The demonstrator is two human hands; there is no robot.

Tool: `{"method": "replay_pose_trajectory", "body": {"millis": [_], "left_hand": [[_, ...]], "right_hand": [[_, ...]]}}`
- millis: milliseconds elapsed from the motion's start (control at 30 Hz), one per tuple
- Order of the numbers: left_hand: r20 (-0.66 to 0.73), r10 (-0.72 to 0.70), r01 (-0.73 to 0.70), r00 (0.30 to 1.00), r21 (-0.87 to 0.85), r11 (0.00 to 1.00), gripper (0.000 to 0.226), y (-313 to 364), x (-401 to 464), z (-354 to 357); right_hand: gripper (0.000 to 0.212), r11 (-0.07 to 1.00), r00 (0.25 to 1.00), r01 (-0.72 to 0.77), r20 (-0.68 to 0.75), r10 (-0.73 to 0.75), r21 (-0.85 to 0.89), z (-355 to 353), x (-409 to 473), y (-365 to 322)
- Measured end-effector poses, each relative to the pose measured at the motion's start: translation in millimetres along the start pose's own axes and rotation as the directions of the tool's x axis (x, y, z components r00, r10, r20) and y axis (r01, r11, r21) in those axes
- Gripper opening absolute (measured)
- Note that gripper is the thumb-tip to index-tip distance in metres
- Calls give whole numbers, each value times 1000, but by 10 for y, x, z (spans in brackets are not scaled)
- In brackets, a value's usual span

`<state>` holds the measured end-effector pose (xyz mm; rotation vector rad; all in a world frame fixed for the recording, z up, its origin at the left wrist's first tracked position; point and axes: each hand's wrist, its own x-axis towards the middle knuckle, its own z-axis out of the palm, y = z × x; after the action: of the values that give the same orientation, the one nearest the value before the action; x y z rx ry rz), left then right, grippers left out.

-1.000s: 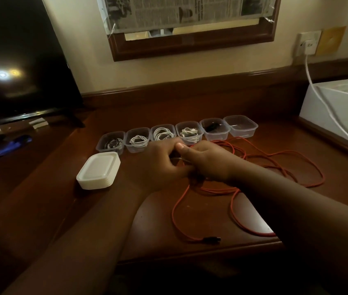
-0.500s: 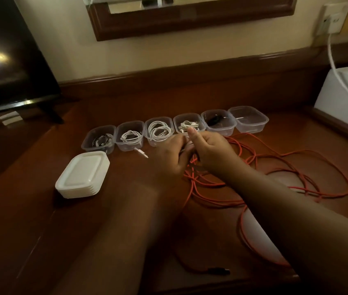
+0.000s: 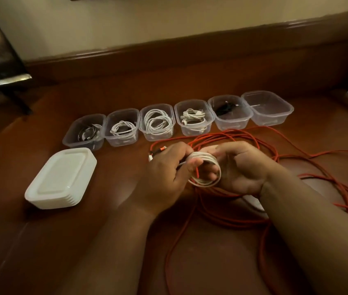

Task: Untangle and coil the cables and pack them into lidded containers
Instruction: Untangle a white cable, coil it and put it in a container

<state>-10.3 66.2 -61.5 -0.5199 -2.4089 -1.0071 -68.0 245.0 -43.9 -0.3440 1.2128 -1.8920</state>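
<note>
Nearest me: my two bare forearms, reaching in over a dark, glossy wooden desk (image 3: 41, 241).

Red cable (image 3: 190, 237): thin, matte, lying loose on the desk in long tangled loops that run under my hands and away to the right. One end, with an orange-and-black plug (image 3: 160, 149), shows just behind my left knuckles.

White cable (image 3: 206, 170): smooth, round cord, wound into a small flat ring of several turns, held off the desk between both hands.

Left hand (image 3: 164, 173): fingers curled, thumb and fingertips pinching the near-left side of the white ring, a short free tail of it passing under my thumb.

Right hand (image 3: 239, 169): palm turned toward me, fingers bent through the ring so the turns sit round them.

Lids (image 3: 62, 177): stack of opaque white plastic, rounded rectangles with ribbed edges, left of my hands on the desk.

Tubs (image 3: 271, 119): six clear plastic rounded rectangles, in a row, side by side beyond my hands, all uncovered. From the left, four hold coiled cables, mostly white; the fifth holds something small and black; the sixth looks almost empty.

Farthest: a raised wooden ledge (image 3: 190, 50) against a cream wall.
</note>
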Motion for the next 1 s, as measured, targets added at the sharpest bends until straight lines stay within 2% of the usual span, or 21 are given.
{"method": "replay_pose_trajectory", "body": {"millis": [100,233,300,400,467,567,700,767,867,1000], "left_hand": [[35,72,-73,997,37,997,28,21,2,-12],[79,128,-138,989,137,981,34,54,-23,-13],[55,126,-133,991,143,981,32,43,-24,-27],[-11,80,-78,997,132,988,31,4,-17,-35],[-70,44,-35,997,123,992,31,2,-18,-15],[-181,-17,28,983,54,998,33,-6,-20,28],[-244,-58,63,968,13,998,33,-1,-22,93],[-244,-83,78,966,-31,997,34,27,-24,126],[-208,-95,89,974,-40,995,33,39,-33,163],[-140,-102,100,985,-15,995,31,31,-34,163]], "right_hand": [[29,997,998,-68,2,68,39,-31,-7,-6],[16,994,994,-108,3,108,32,-31,-5,21],[15,998,998,-57,-4,57,2,-22,-10,33],[17,992,989,121,-87,-123,-30,21,6,63],[24,974,964,227,-144,-223,12,52,36,83],[30,939,937,334,-142,-321,82,92,60,105],[43,922,915,386,-125,-384,-11,152,98,185],[46,914,906,405,-132,-402,-3,149,124,201],[37,908,897,419,-145,-417,-19,126,120,192],[25,870,883,415,-112,-455,-266,130,96,224]]}}
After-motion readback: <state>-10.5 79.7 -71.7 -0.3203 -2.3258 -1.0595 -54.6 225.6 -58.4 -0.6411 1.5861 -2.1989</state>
